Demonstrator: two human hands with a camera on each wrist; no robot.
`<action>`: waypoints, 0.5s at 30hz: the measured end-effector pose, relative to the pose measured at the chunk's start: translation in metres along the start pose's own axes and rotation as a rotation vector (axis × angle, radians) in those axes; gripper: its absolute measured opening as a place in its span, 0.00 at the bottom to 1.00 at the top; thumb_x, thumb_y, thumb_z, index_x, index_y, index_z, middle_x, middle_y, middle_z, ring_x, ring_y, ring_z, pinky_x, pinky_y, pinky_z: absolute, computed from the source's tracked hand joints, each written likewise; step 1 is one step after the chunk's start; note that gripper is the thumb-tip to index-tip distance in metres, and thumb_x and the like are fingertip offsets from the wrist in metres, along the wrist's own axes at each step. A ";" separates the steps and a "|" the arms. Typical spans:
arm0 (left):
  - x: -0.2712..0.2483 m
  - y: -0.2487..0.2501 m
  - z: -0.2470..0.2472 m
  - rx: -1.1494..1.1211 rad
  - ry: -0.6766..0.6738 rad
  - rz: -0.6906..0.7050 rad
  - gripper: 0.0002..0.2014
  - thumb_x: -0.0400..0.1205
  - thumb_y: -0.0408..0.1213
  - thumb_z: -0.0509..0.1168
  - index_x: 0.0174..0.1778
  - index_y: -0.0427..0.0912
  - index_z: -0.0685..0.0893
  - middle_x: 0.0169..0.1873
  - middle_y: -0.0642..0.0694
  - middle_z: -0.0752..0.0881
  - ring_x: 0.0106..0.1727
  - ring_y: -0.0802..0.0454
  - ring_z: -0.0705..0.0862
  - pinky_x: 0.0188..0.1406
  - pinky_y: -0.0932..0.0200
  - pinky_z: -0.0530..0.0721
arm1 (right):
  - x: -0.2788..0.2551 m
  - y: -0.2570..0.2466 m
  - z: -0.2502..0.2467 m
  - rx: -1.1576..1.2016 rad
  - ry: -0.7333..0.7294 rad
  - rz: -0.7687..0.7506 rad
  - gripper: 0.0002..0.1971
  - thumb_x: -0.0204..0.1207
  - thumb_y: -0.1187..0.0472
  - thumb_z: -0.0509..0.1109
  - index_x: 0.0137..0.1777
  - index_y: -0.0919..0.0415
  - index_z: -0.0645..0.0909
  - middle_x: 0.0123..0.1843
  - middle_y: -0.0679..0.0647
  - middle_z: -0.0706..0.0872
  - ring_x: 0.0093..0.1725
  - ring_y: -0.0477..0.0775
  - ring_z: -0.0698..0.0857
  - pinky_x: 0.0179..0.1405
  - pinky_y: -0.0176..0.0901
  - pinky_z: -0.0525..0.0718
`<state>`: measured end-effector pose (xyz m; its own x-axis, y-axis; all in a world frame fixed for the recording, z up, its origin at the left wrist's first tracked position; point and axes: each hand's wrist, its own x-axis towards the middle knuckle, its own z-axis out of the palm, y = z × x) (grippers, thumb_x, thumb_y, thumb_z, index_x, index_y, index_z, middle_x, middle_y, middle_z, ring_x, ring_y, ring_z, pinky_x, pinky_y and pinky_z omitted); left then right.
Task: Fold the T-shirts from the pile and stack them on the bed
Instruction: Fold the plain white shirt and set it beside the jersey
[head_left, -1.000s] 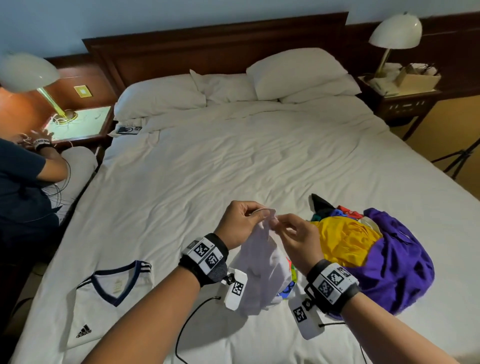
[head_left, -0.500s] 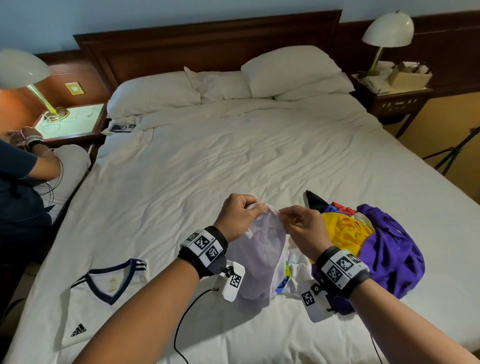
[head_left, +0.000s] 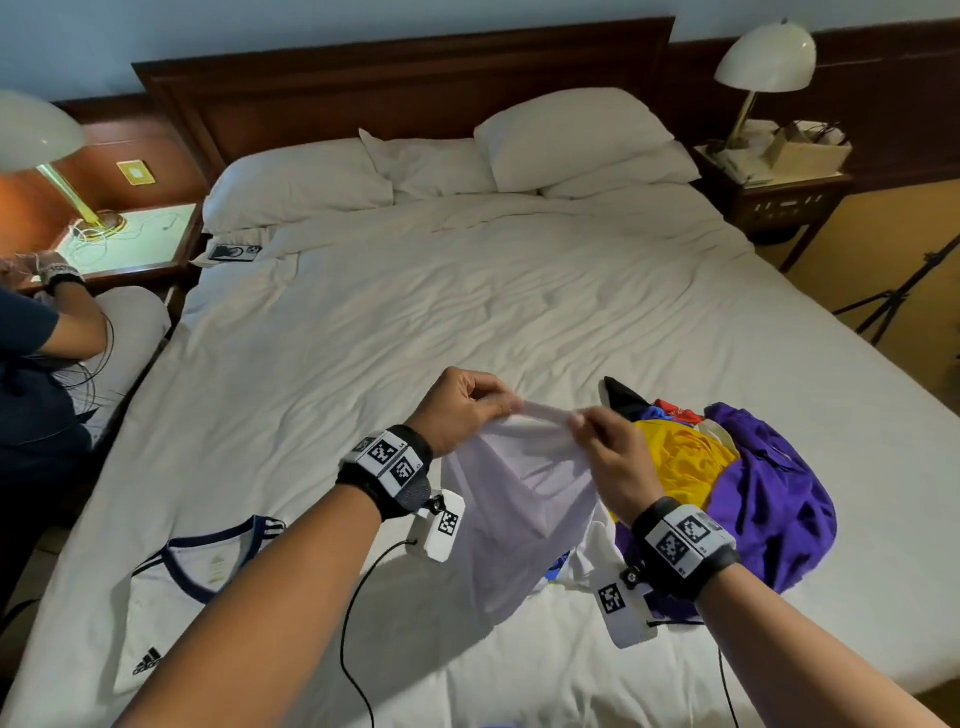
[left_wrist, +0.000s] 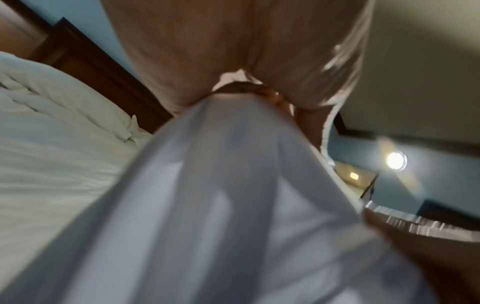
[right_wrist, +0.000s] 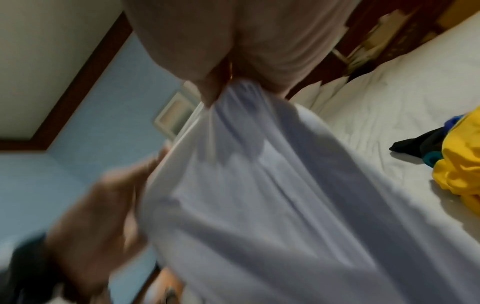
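Both grips pinched on one edge of the white T-shirt (head_left: 519, 499): left hand (head_left: 462, 410), right hand (head_left: 613, 457), close together. Below, cloth hanging onto the bed (head_left: 467, 312); right of them, the pile (head_left: 753, 478). Risk: bunched hem slipping, trailing cloth snagging the pile. Wrist views alone showing fingertips (right_wrist: 210, 96) buried in gathered folds.

A white shirt (head_left: 519, 499) hangs lifted above the bed (head_left: 467, 312), its top edge stretched taut. Beside it lies a crumpled pile (head_left: 727, 478) of yellow and purple shirts. A folded white jersey (head_left: 176, 597) lies flat near the left edge.
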<state>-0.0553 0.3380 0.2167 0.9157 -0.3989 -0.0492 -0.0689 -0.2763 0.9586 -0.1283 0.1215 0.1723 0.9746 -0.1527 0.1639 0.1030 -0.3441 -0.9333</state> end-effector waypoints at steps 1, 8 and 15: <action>-0.001 -0.010 -0.004 0.056 -0.076 -0.036 0.05 0.79 0.35 0.79 0.37 0.44 0.92 0.32 0.48 0.88 0.35 0.57 0.83 0.39 0.62 0.81 | 0.007 0.000 -0.006 0.021 0.129 0.009 0.09 0.82 0.55 0.67 0.42 0.55 0.85 0.35 0.43 0.84 0.35 0.38 0.78 0.38 0.40 0.77; -0.011 -0.076 -0.017 0.126 -0.028 -0.262 0.22 0.80 0.46 0.77 0.30 0.33 0.79 0.27 0.47 0.73 0.33 0.52 0.71 0.35 0.55 0.68 | 0.023 0.010 -0.027 -0.071 0.414 0.105 0.12 0.82 0.61 0.65 0.58 0.54 0.88 0.47 0.50 0.89 0.46 0.51 0.85 0.47 0.47 0.81; 0.001 -0.003 0.033 -0.025 -0.278 -0.020 0.08 0.88 0.31 0.67 0.46 0.32 0.86 0.38 0.47 0.83 0.44 0.51 0.80 0.50 0.54 0.77 | 0.000 0.009 0.008 0.042 -0.290 0.000 0.10 0.85 0.47 0.68 0.61 0.45 0.86 0.46 0.44 0.87 0.45 0.46 0.83 0.49 0.44 0.82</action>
<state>-0.0678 0.3093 0.2049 0.7726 -0.6194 -0.1395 -0.0392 -0.2659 0.9632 -0.1260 0.1256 0.1612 0.9901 0.1207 0.0717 0.1057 -0.3048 -0.9465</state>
